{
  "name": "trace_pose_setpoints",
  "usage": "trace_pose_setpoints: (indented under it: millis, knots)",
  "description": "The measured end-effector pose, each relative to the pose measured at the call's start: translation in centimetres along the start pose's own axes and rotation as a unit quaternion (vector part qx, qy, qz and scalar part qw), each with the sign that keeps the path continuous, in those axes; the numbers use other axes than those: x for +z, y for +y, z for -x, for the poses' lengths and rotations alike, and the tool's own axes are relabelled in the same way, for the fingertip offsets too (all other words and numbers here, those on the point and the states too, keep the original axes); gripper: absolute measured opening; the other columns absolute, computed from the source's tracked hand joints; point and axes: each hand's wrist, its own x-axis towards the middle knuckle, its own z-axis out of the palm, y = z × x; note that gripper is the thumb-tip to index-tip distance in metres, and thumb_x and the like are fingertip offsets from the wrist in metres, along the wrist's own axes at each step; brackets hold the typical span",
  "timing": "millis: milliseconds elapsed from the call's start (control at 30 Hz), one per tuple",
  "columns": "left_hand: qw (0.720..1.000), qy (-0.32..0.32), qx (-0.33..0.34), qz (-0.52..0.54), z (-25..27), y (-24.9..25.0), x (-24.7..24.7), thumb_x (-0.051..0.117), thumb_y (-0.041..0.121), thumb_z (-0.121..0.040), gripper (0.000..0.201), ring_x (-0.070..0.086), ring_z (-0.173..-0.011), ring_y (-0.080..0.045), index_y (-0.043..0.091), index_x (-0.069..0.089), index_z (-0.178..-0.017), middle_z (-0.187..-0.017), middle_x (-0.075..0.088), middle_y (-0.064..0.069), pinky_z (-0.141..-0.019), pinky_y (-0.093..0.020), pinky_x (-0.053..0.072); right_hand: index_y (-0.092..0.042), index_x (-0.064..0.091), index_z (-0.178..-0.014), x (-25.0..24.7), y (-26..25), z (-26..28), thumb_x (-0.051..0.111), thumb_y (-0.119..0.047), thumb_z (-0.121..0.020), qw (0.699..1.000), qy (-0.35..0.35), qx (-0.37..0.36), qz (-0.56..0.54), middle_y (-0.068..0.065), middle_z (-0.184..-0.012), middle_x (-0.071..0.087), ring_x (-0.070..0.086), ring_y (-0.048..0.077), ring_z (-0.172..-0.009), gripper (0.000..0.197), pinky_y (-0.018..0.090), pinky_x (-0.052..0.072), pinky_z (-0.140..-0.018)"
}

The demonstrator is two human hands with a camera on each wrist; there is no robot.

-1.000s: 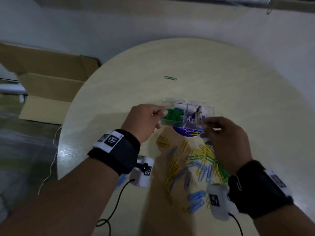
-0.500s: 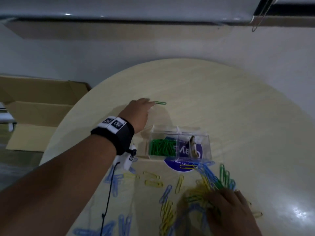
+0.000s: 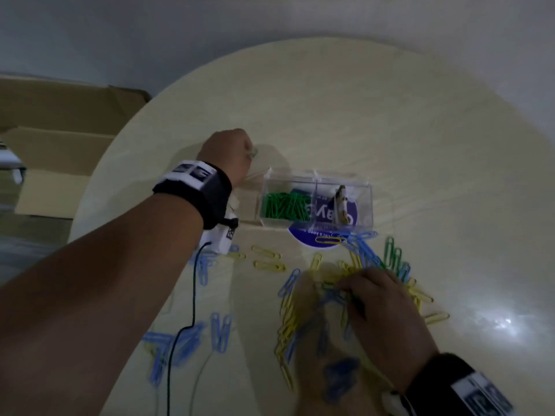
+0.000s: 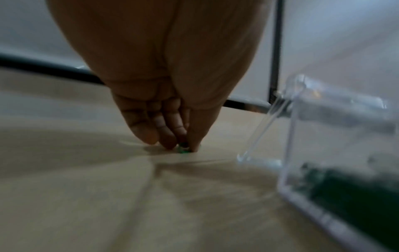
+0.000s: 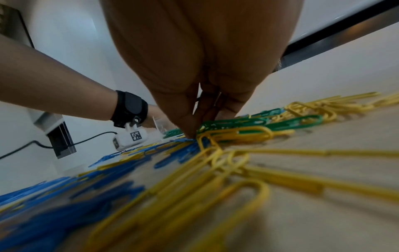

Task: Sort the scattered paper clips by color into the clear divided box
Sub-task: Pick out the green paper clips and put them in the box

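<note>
Head view. A round, pale wooden table [image 3: 375, 115] carries a clear, hard-walled divided box [image 3: 316, 202]. Its left compartment holds a heap of green clips [image 3: 285, 205]; the right compartment holds a small object too blurred to identify. Yellow, blue and green wire clips [image 3: 303, 310] lie scattered on the near side of the box. The left hand [image 3: 228, 154] reaches past the box's far-left corner, fingers bunched on a single green clip [image 3: 254, 152]. The right hand [image 3: 381, 301] rests on the scatter, fingertips down among the clips. A cardboard box [image 3: 60, 139] stands beyond the table's left edge.

Left wrist view. Only here is the pinch plain: thumb and fingertips [image 4: 170, 141] close on the green clip against the tabletop, with the box's transparent corner just to the right.

Right wrist view. The clips appear as smooth, coated wire loops. The thumb and fingers [image 5: 190, 126] converge on a green clip at the pile's edge, but whether it is actually gripped cannot be told.
</note>
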Motion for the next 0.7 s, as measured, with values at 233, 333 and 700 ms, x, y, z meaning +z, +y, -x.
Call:
trace_pose_setpoints:
  millis: [233,333,700]
  knots:
    - [0.955,0.085,-0.069,0.274,7.1,0.9,-2.2,0.060,0.019,-0.075,0.022,0.069,-0.073,-0.021,0.018,0.074,-0.092,-0.080,0.072,-0.007,-0.076,-0.040,0.059,-0.017,0.070,-0.092,-0.1,-1.2,-1.0,0.060,-0.005,-0.071,0.999,-0.030,-0.015,0.040,0.007,-0.087,0.062,0.057,0.034,-0.084,0.027,0.036,0.044,-0.079]
    - [0.965,0.100,0.008,0.244,10.1,3.8,-2.2,0.063,0.020,-0.081,0.020,0.067,-0.073,-0.018,0.019,0.076,-0.097,-0.085,0.073,-0.004,-0.078,-0.032,0.056,-0.014,0.071,-0.094,-0.2,-1.7,-0.9,0.051,-0.012,-0.072,0.998,-0.039,-0.014,0.051,0.010,-0.088,0.062,0.057,0.036,-0.086,0.030,0.038,0.046,-0.081]
    - [0.974,0.118,0.155,0.116,17.7,5.2,-0.2,0.055,0.012,-0.089,0.028,0.061,-0.098,-0.029,0.020,0.069,-0.113,-0.107,0.070,-0.006,-0.089,-0.041,0.048,-0.023,0.072,-0.099,-2.9,0.7,3.6,0.062,-0.007,-0.075,0.989,0.127,0.044,-0.058,0.001,-0.097,0.069,0.059,0.019,-0.092,0.030,0.023,0.038,-0.082]
